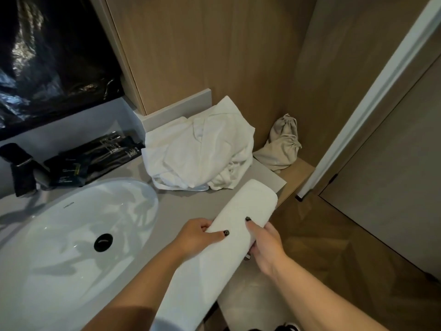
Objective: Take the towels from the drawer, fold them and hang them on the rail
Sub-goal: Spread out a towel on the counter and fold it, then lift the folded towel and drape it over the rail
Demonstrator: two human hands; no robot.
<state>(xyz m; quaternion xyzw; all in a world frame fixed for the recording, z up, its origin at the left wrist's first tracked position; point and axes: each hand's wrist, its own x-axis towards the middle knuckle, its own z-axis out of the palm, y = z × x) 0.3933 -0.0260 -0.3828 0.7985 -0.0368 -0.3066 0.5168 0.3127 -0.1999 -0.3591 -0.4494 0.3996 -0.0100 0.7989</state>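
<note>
White folded towel [241, 225] pinched in both grips, left hand [195, 235], right hand [267, 247], one crumpled towel pile [200, 151] behind

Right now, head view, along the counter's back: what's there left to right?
Black faucet → black packets → crumpled white towels → beige drawstring bag, on the lower wooden ledge.

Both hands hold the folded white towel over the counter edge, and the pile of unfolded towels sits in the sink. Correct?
Not quite. The head view shows the pile of unfolded towels lying on the counter behind the sink, not in it. Both the left hand and right hand do hold the folded white towel.
</note>
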